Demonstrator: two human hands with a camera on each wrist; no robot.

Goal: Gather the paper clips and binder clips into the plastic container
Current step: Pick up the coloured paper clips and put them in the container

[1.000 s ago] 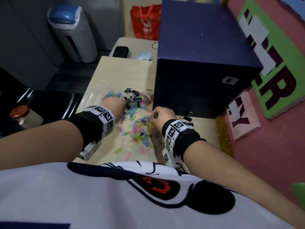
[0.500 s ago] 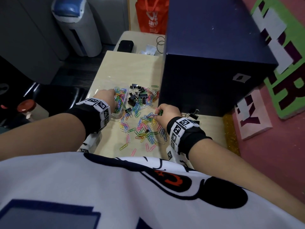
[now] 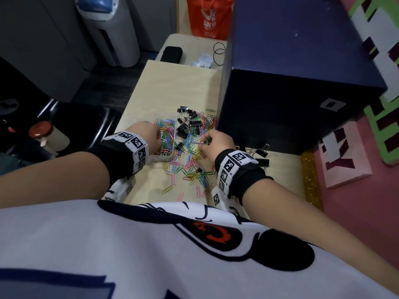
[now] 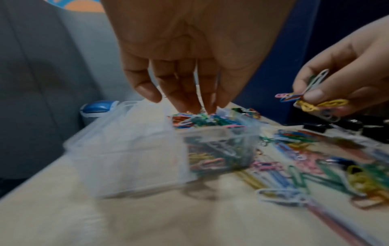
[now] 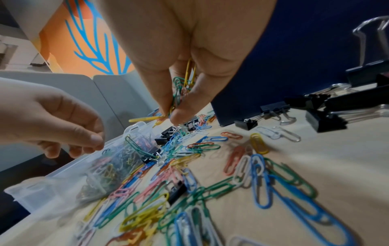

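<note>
Leftward my left hand (image 3: 149,137) had swung from the loose pile to above the plastic container (image 4: 130,149), fingers relaxed, likely a load dropped in. Beside it, my right hand (image 3: 218,141) pinched a bunch of paper clips (image 5: 181,89); binder clips (image 3: 187,126) lay beyond on the tabletop (image 3: 172,89).

We read this as office or classroom-type workroom — not home kitchen, not lab. Pale wooden desk (image 3: 172,89) strewn with stationery: coloured paper clips (image 3: 190,169), black binder clips (image 3: 185,126). Grey partition panels (image 4: 42,66) behind desk, grey-and-blue bin (image 3: 110,29) on dark floor. Large navy box (image 3: 291,67) on desk. Pink wall (image 3: 356,201) at right carries cut-out letter display boards (image 3: 343,156) — craft decor of school or shared office. Orange shopping bag (image 3: 209,18) against far wall.
</note>
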